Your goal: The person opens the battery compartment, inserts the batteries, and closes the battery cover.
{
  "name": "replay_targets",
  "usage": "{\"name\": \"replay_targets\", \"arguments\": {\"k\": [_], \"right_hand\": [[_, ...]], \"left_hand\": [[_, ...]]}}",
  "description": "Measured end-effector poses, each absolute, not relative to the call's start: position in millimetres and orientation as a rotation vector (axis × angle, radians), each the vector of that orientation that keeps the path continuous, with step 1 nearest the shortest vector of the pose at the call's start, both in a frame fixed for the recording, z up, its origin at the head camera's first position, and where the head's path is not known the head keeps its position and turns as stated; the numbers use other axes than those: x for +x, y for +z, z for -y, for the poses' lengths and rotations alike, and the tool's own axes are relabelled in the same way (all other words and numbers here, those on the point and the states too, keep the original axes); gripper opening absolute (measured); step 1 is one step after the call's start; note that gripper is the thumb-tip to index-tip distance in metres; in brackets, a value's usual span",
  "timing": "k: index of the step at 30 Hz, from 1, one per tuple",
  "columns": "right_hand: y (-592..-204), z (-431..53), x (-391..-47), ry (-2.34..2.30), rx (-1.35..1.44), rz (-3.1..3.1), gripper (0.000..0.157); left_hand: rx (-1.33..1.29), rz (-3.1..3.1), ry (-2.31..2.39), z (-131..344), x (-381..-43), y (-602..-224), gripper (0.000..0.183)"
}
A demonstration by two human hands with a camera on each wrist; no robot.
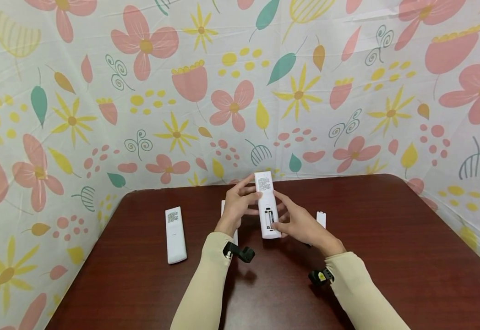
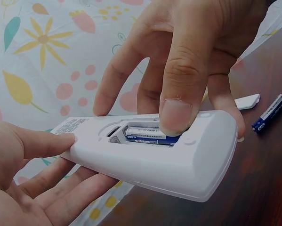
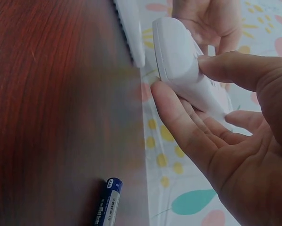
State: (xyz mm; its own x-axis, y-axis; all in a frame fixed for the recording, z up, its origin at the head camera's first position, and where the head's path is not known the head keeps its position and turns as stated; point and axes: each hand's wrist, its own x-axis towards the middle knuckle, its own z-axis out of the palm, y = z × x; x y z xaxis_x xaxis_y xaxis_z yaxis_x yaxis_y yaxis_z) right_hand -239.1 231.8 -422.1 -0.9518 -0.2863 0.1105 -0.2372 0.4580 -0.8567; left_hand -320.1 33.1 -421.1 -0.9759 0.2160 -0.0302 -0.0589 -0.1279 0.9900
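Note:
A white remote control (image 1: 266, 199) is held above the table, its back with a printed label turned up and its battery compartment uncovered. My left hand (image 1: 238, 201) grips it near the label end, thumb on the back and fingers underneath. My right hand (image 1: 302, 224) holds the other end, fingers along the side and below. In the left wrist view, the right thumb (image 2: 178, 113) presses on a blue-and-white battery (image 2: 148, 133) in the compartment and hides one end of it. The right wrist view shows the remote's rounded end between thumb and fingers.
A loose battery (image 2: 269, 113) lies on the dark wooden table (image 1: 273, 293) to the right, near a white battery cover (image 1: 321, 218). Another white remote (image 1: 176, 235) lies at left. A further white remote (image 1: 223, 207) is mostly hidden behind my left arm. Flower-patterned cloth (image 1: 231, 59) hangs behind.

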Motion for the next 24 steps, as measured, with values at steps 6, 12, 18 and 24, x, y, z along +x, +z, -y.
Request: {"name": "replay_targets", "arguments": {"k": [6, 12, 18, 24], "right_hand": [[-421.4, -232.2, -239.3, -1.520, -0.459, -2.651, 0.092], [-419.6, -231.5, -238.3, -1.497, -0.456, -2.659, 0.090], [-419.2, -229.5, -239.1, -1.440, -0.454, -2.688, 0.081], [-415.8, -232.0, -239.6, -1.358, -0.421, -2.773, 0.066]], "left_hand": [[0.193, -1.932, 2.228, -33.5, -319.5, -421.4, 0.060], [0.194, -1.933, 2.230, -33.7, -319.2, -422.1, 0.061], [0.188, -1.948, 2.229, -31.0, -319.2, -422.3, 0.060], [0.183, -1.947, 2.229, -32.7, -320.8, -424.5, 0.061]]}}
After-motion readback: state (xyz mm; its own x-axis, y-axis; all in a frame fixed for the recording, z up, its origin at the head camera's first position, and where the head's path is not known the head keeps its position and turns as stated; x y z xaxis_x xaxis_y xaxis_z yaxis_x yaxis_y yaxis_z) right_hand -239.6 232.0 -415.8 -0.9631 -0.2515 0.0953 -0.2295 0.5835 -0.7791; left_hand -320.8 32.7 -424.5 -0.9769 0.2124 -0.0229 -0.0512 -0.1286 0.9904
